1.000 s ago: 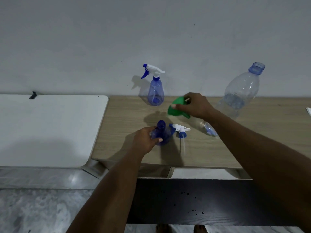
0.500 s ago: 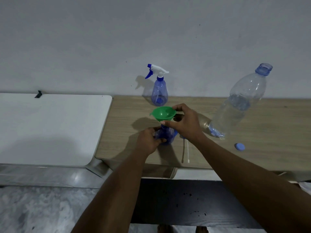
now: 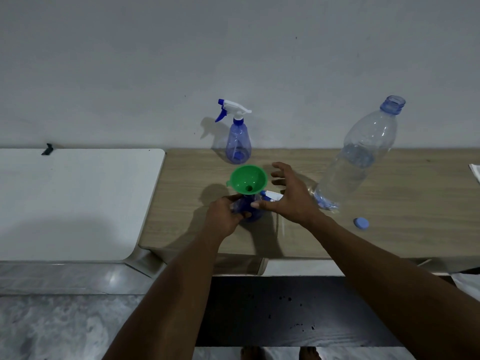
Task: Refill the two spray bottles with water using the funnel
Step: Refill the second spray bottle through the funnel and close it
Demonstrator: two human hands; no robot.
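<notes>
1. Here, the green funnel (image 3: 248,181) is sitting with its spout in the neck of the open spray bottle (image 3: 250,213), which is standing on the wooden table (image 3: 405,193).
2. The left hand (image 3: 223,216) is gripping the body of this bottle just under the funnel, with the fingers curling around it.
3. The right hand (image 3: 291,200) is hovering just right of the funnel, with its fingers spreading wide and holding nothing. Its thumb tip is lying at the bottle's neck under the funnel, and I cannot tell if it is touching.
4. The loose spray head (image 3: 272,196) is lying on the table just right of the funnel, partly hiding under the right hand.
5. The second spray bottle (image 3: 237,142), with its head on, is standing behind the funnel, near the wall.
6. The big clear water bottle (image 3: 357,162), uncapped and partly filled, is standing well to the right of the funnel. Its blue cap (image 3: 361,223) is lying further right of the funnel and nearer to the person.
</notes>
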